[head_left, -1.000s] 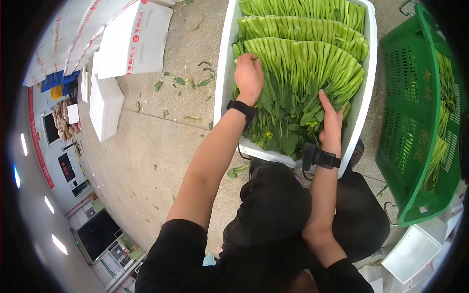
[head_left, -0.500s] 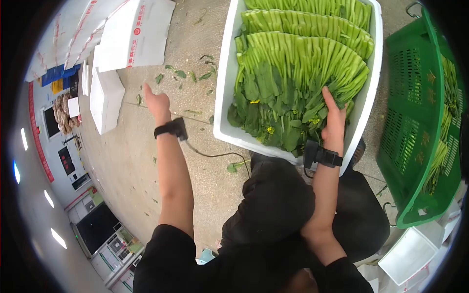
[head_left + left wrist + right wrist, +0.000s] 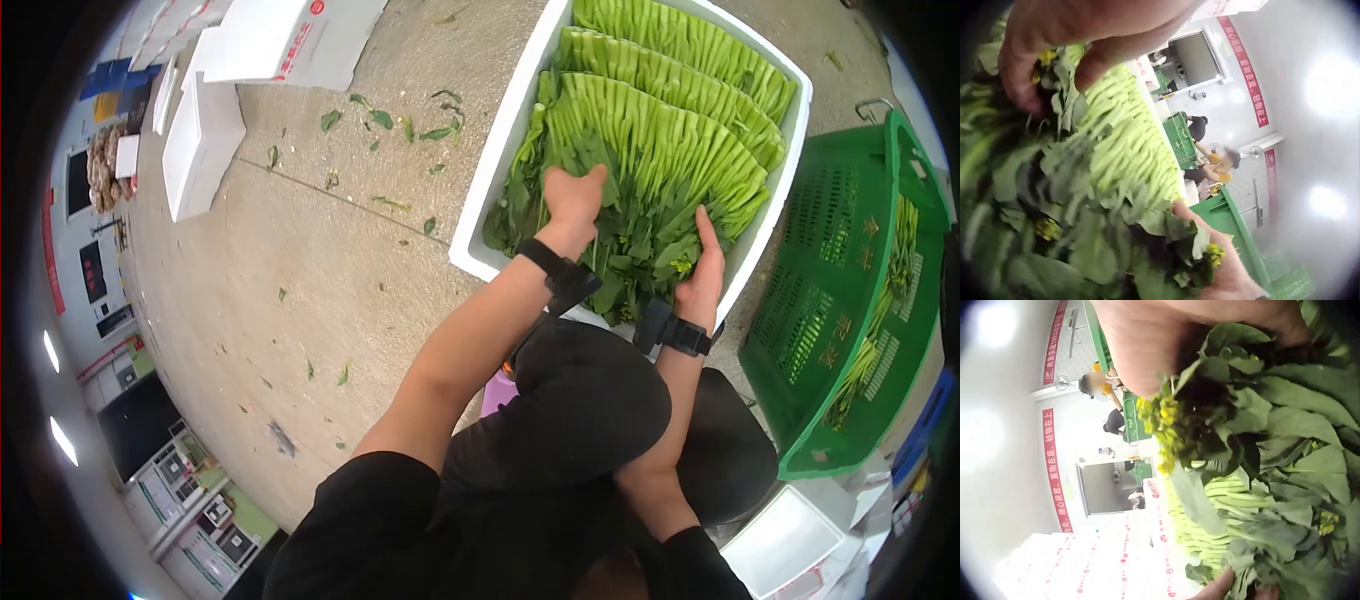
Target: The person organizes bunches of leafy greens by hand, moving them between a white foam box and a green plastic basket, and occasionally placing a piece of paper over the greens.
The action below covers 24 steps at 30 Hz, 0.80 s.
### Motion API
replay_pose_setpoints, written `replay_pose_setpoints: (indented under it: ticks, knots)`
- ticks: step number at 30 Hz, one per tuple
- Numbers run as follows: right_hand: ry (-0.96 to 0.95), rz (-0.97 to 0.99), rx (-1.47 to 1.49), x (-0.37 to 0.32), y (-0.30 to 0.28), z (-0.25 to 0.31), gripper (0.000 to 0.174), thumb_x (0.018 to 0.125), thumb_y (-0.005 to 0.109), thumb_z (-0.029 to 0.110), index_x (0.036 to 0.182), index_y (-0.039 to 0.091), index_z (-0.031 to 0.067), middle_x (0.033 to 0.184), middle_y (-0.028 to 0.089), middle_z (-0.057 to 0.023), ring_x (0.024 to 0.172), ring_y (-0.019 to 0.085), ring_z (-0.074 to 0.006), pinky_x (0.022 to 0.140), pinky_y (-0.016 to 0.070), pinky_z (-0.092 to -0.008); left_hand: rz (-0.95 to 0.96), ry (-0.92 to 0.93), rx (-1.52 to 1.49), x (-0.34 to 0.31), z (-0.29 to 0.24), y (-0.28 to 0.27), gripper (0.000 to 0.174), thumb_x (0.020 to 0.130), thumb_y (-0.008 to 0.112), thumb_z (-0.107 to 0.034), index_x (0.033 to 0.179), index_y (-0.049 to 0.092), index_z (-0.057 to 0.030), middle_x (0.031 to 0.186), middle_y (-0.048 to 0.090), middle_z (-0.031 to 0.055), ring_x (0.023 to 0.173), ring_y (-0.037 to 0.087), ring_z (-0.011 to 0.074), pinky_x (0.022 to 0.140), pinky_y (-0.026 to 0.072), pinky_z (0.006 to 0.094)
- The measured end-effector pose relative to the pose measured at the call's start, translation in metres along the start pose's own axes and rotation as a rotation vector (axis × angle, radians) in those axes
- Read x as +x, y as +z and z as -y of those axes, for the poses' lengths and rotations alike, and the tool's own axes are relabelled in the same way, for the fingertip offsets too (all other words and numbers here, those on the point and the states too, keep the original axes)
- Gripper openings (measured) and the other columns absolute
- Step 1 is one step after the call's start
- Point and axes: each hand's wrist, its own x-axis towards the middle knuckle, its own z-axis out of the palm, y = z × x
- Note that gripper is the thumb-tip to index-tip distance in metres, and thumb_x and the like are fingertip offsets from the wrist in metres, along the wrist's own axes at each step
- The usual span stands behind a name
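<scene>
Red banner (image 3: 1055,470) "轻物在上"; left hand (image 3: 573,205) curled round greens (image 3: 650,115), right hand (image 3: 702,270) grip unclear.

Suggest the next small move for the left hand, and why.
Probably press the left hand gently down to flatten the broad dark-green leaves. Its fingers curl among them, and those leaves look ruffled beside the neatly lined front row of pale-green stems. The right hand, at the leaves' right side inside the white rectangular foam box, could steady them.
</scene>
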Motion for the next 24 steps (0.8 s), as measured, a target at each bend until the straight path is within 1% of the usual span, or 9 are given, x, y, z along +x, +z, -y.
replay_pose_setpoints:
  ticks: [4, 6, 7, 9, 13, 14, 17, 19, 24]
  knots:
    - [0.105, 0.056, 0.138, -0.013, 0.011, 0.011, 0.043, 0.087, 0.067, 0.027, 0.122, 0.060, 0.0016, 0.115, 0.066, -0.0092, 0.104, 0.064, -0.0242, 0.089, 0.0514, -0.0383, 0.008, 0.029, 0.061, -0.012, -0.009, 0.003, 0.048, 0.075, 0.072, -0.007, 0.115, 0.049, 0.0072, 0.109, 0.060, 0.0219, 0.099, 0.060, 0.0319, 0.082, 0.0478, 0.0398]
    - [0.076, 0.025, 0.113, -0.015, 0.013, 0.011, 0.039, 0.089, 0.064, 0.028, 0.119, 0.062, 0.0022, 0.113, 0.067, -0.0089, 0.103, 0.064, -0.0241, 0.089, 0.0513, -0.0386, -0.375, 0.069, 0.405, -0.011, -0.006, 0.015, 0.048, 0.073, 0.072, -0.006, 0.115, 0.051, 0.0059, 0.108, 0.060, 0.0217, 0.100, 0.059, 0.0311, 0.083, 0.0468, 0.0416]
    - [0.082, 0.062, 0.141, -0.009, 0.009, 0.006, 0.039, 0.089, 0.064, 0.027, 0.119, 0.062, 0.0024, 0.114, 0.067, -0.0090, 0.103, 0.064, -0.0240, 0.089, 0.0511, -0.0386, -0.367, 0.061, 0.402, -0.010, -0.007, 0.011, 0.048, 0.073, 0.072, -0.006, 0.115, 0.051, 0.0059, 0.108, 0.060, 0.0217, 0.100, 0.059, 0.0311, 0.083, 0.0468, 0.0416]
    - [0.093, 0.118, 0.174, -0.001, 0.000, 0.001, 0.039, 0.088, 0.065, 0.026, 0.118, 0.062, 0.0022, 0.116, 0.066, -0.0088, 0.105, 0.063, -0.0231, 0.091, 0.0505, -0.0382, 0.048, 0.027, -0.150, -0.006, -0.009, -0.005, 0.045, 0.072, 0.073, -0.007, 0.109, 0.052, 0.0090, 0.102, 0.061, 0.0222, 0.087, 0.060, 0.0314, 0.077, 0.0491, 0.0422]
    - [-0.213, 0.146, -0.035, -0.020, 0.003, 0.007, 0.036, 0.092, 0.058, 0.024, 0.122, 0.060, 0.0032, 0.121, 0.063, -0.0090, 0.110, 0.061, -0.0231, 0.094, 0.0494, -0.0367, 0.154, -0.152, -0.199, -0.007, -0.044, -0.008, 0.029, 0.070, 0.073, -0.007, 0.089, 0.058, 0.0088, 0.083, 0.063, 0.0168, 0.063, 0.058, 0.0241, 0.053, 0.0460, 0.0370]
    - [-0.316, 0.173, -0.042, -0.021, -0.002, 0.006, 0.037, 0.092, 0.057, 0.025, 0.123, 0.060, 0.0042, 0.123, 0.063, -0.0086, 0.111, 0.061, -0.0232, 0.094, 0.0499, -0.0373, 0.173, -0.214, -0.162, -0.015, -0.059, -0.011, 0.018, 0.076, 0.069, -0.009, 0.092, 0.065, -0.0035, 0.088, 0.063, 0.0086, 0.080, 0.060, 0.0219, 0.069, 0.0467, 0.0403]
    - [-0.475, 0.205, -0.105, -0.022, -0.005, 0.015, 0.041, 0.090, 0.060, 0.030, 0.122, 0.060, 0.0054, 0.124, 0.062, -0.0086, 0.111, 0.061, -0.0244, 0.093, 0.0500, -0.0403, 0.336, -0.246, -0.351, 0.002, -0.061, -0.021, 0.018, 0.076, 0.069, -0.012, 0.092, 0.064, -0.0066, 0.088, 0.064, 0.0054, 0.079, 0.059, 0.0200, 0.071, 0.0445, 0.0388]
    - [0.078, 0.179, 0.307, -0.016, 0.001, 0.035, 0.039, 0.087, 0.065, 0.025, 0.121, 0.060, 0.0079, 0.124, 0.061, -0.0106, 0.116, 0.056, -0.0247, 0.096, 0.0480, -0.0381, 0.483, -0.376, -0.384, 0.004, -0.070, -0.024, 0.016, 0.079, 0.068, -0.017, 0.093, 0.064, -0.0097, 0.089, 0.065, 0.0036, 0.085, 0.060, 0.0190, 0.078, 0.0443, 0.0412]
    - [0.127, 0.171, 0.250, -0.013, -0.002, 0.029, 0.040, 0.080, 0.071, 0.030, 0.113, 0.065, 0.0083, 0.112, 0.067, -0.0092, 0.102, 0.064, -0.0233, 0.086, 0.0524, -0.0367, 0.455, -0.316, -0.193, -0.012, -0.067, -0.017, 0.020, 0.084, 0.063, -0.026, 0.097, 0.064, -0.0100, 0.092, 0.067, 0.0024, 0.086, 0.064, 0.0206, 0.082, 0.0502, 0.0422]
